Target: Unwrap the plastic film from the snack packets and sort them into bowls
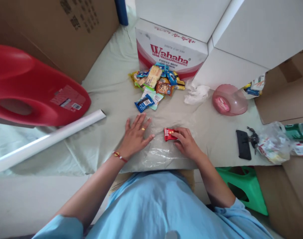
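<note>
My left hand (136, 134) lies flat on the cloth with its fingers spread, at the edge of a clear plastic bag or film (157, 154). It holds nothing. My right hand (187, 142) has its thumb and fingers at the right end of a small red snack packet (168, 134), which rests over the film. Beyond my left fingertips is a dark blue snack packet (143, 103), the nearest of a heap of colourful wrapped snacks. A brown packet with a cookie picture (164, 88) and a pale yellow one (153, 76) lie in that heap.
Behind the heap stands a Wahaha carton (171, 54). Crumpled tissue (196, 93), a pink translucent bowl (229, 100), a black phone (243, 144) and a plastic bag (274, 142) lie rightward. A red jug (39, 89) and white tube (54, 139) occupy the left.
</note>
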Tool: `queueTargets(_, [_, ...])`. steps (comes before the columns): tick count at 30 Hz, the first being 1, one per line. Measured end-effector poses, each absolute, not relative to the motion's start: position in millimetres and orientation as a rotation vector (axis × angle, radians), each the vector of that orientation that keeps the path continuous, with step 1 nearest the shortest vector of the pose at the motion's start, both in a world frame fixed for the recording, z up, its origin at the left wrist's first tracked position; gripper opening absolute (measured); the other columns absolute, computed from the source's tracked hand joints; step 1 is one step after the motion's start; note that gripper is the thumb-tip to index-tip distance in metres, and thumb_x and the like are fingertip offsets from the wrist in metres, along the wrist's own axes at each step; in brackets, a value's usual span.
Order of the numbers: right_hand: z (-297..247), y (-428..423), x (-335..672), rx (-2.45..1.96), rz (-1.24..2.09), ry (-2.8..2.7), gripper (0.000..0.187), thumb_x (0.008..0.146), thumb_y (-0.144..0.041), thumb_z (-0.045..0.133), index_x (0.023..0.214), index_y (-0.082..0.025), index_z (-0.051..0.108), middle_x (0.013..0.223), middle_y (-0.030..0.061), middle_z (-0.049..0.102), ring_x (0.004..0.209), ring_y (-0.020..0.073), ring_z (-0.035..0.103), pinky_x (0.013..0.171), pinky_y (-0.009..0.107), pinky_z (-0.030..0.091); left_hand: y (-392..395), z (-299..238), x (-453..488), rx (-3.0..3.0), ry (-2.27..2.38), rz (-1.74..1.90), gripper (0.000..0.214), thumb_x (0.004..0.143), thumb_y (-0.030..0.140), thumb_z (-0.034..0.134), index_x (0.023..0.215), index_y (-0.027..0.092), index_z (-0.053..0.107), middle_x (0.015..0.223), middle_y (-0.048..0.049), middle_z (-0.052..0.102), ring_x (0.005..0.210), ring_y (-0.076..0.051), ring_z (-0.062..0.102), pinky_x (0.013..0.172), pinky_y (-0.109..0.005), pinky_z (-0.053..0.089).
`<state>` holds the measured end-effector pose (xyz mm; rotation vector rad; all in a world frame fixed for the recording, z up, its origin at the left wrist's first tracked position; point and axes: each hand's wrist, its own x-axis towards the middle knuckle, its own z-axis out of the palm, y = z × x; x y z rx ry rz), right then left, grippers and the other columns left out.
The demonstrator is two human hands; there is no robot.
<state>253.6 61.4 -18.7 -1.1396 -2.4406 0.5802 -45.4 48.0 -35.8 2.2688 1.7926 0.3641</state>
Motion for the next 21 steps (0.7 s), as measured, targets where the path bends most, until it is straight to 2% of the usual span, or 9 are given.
queueTargets(2, [-7,56,265,-1.144,0.639,-2.405,0.042,0.102,-0.029,0.06,0.144,-0.028,0.061,0.148,0.0147,0.057,0.137,0.031,0.053,0.114,0.057,0.048,41,-31,-51,2.292,1.83,0.428,0.067,0.105,0.051,0.045,0.167,0.028,0.037,0.18,-0.0106,0.02,0.168,-0.034,0.014,0.133,-0.065,0.004])
queueTargets(4, [7,47,281,-1.142,0.702,-2.37,0.046,0.102,-0.037,0.064,0.147,-0.029,0.058,0.148,0.015,0.056,0.138,0.0308,0.054,0.113,0.055,0.05,29,-25,-58,2.353,1.802,0.486,0.061,0.105,0.042,0.046,0.165,0.031,0.041,0.177,-0.0079,0.03,0.168,-0.032,0.015,0.134,-0.064,0.002])
queueTargets(6, [16,33,299,-1.091,0.757,-2.378,0.054,0.098,-0.044,0.072,0.148,-0.029,0.057,0.148,0.0155,0.057,0.136,0.0314,0.056,0.112,0.053,0.052,13,-18,-65,2.438,1.634,0.52,0.06,0.103,0.031,0.045,0.162,0.034,0.043,0.171,-0.0059,0.043,0.166,-0.028,0.023,0.135,-0.062,0.005])
queueTargets(8, [15,19,315,-1.055,0.78,-2.432,0.063,0.092,-0.047,0.079,0.148,-0.028,0.057,0.149,0.0161,0.057,0.136,0.0329,0.055,0.112,0.053,0.052,-4,-16,-71,2.502,1.348,0.516,0.062,0.1,0.025,0.046,0.162,0.031,0.044,0.167,-0.0072,0.05,0.163,-0.025,0.032,0.136,-0.058,0.011])
queueTargets(10, [3,7,326,-1.097,0.715,-2.466,0.052,0.095,-0.041,0.076,0.143,-0.028,0.06,0.146,0.016,0.06,0.133,0.0329,0.056,0.109,0.054,0.054,-21,-19,-75,2.518,1.102,0.478,0.061,0.099,0.029,0.051,0.16,0.026,0.046,0.167,-0.0119,0.048,0.161,-0.027,0.035,0.136,-0.057,0.017])
queueTargets(13, [-21,-3,330,-1.168,0.558,-2.414,0.022,0.102,-0.024,0.062,0.122,-0.027,0.07,0.13,0.0132,0.068,0.123,0.0296,0.061,0.1,0.051,0.058,-36,-31,-75,2.5,0.995,0.443,0.052,0.099,0.039,0.062,0.149,0.024,0.058,0.165,-0.0162,0.05,0.159,-0.031,0.039,0.134,-0.059,0.022])
queueTargets(17, [-21,7,325,-1.129,0.6,-2.259,0.016,0.104,-0.023,0.058,0.11,-0.026,0.072,0.119,0.0108,0.07,0.112,0.0246,0.065,0.093,0.042,0.059,-32,-36,-73,2.362,1.03,0.491,0.02,0.103,0.028,0.059,0.115,0.026,0.074,0.146,-0.0094,0.069,0.148,-0.027,0.055,0.132,-0.058,0.026])
queueTargets(19, [-6,23,323,-1.12,0.708,-2.196,0.016,0.105,-0.029,0.058,0.109,-0.026,0.073,0.114,0.0102,0.07,0.104,0.0214,0.068,0.087,0.035,0.058,-18,-29,-72,2.248,1.053,0.541,0.021,0.105,0.025,0.053,0.106,0.026,0.074,0.127,-0.0063,0.078,0.138,-0.024,0.063,0.129,-0.054,0.035])
queueTargets(21, [8,44,320,-1.115,0.831,-2.165,0.018,0.105,-0.034,0.059,0.104,-0.024,0.073,0.103,0.008,0.071,0.093,0.0186,0.069,0.079,0.031,0.056,4,-18,-72,2.122,1.132,0.599,0.022,0.106,0.029,0.051,0.102,0.025,0.072,0.113,-0.006,0.081,0.129,-0.024,0.068,0.119,-0.048,0.047])
